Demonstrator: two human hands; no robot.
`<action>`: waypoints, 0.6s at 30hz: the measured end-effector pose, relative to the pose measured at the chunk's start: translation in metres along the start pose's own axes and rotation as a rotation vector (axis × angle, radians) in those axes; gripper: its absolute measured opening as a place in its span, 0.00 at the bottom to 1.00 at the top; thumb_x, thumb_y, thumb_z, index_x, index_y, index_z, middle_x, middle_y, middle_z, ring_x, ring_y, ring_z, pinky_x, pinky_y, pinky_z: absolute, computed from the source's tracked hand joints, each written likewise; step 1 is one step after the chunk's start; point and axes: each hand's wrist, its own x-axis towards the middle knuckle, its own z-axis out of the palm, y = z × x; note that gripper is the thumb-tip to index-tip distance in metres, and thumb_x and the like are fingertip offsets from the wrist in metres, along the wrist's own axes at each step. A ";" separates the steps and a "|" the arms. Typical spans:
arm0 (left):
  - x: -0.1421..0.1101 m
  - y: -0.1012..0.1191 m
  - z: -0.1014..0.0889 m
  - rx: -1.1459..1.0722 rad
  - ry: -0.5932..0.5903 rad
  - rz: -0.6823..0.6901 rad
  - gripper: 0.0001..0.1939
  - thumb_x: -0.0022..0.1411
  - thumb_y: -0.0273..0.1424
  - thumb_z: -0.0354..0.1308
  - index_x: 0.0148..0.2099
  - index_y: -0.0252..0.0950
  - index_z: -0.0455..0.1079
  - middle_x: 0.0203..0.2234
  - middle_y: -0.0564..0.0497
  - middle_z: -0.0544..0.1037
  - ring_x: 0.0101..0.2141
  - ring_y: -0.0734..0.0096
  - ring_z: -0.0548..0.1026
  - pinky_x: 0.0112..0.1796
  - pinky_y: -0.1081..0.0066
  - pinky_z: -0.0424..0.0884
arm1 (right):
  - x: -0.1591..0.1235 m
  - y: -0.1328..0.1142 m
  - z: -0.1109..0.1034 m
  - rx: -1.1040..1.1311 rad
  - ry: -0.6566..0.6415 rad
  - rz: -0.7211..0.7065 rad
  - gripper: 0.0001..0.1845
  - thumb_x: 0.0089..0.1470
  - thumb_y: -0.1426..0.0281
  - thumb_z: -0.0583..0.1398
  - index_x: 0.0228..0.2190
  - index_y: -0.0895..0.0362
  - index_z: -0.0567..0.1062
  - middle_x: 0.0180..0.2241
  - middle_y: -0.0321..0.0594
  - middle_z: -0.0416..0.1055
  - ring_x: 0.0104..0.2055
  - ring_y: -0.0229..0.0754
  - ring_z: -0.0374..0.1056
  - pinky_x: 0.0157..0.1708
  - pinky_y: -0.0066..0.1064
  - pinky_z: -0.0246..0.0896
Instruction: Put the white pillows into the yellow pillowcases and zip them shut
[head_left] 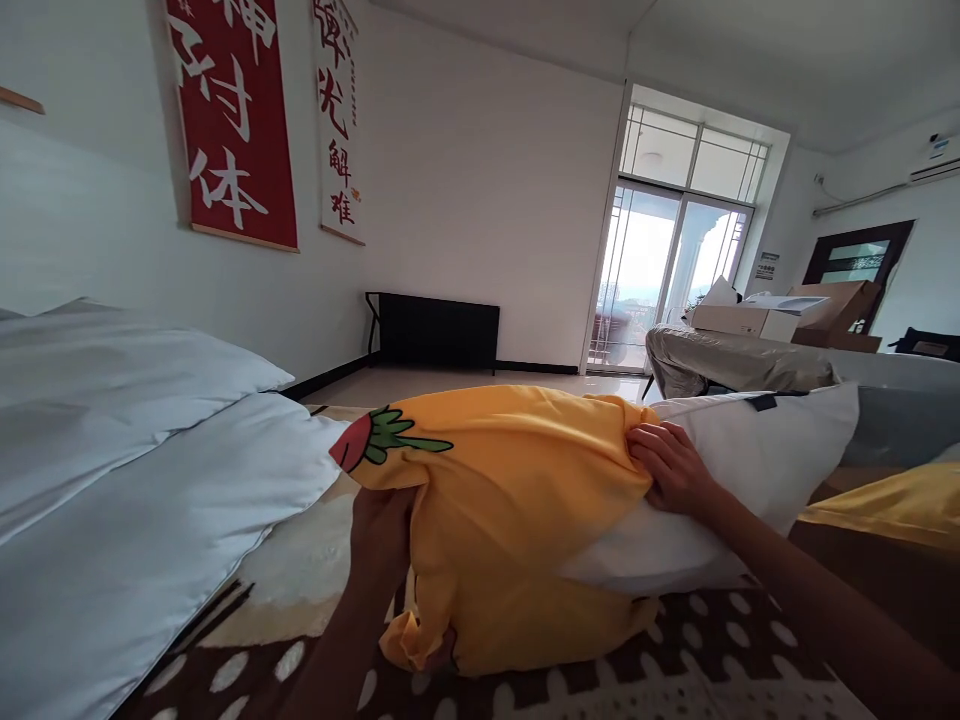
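A white pillow [757,450] lies across the bed in front of me, half inside a yellow pillowcase [510,500] with a strawberry print near its left corner. My left hand [382,535] is closed on the pillowcase's left end, its fingers hidden behind the fabric. My right hand [671,468] grips the bunched open edge of the pillowcase where it meets the bare pillow, fingers curled over the cloth.
A white duvet [127,470] is piled at the left. The bed sheet [675,660] is brown with white spots. Another yellow cloth [892,505] lies at the right. Cardboard boxes [772,315] sit on a covered table beyond. A glass balcony door [660,270] stands at the back.
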 end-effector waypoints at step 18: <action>-0.028 0.026 -0.023 0.564 0.167 0.513 0.13 0.41 0.39 0.62 0.28 0.36 0.71 0.26 0.49 0.77 0.29 0.63 0.74 0.26 0.72 0.70 | 0.199 -0.064 0.006 0.989 -0.592 0.328 0.21 0.57 0.54 0.53 0.41 0.56 0.73 0.32 0.37 0.70 0.36 0.39 0.64 0.38 0.31 0.59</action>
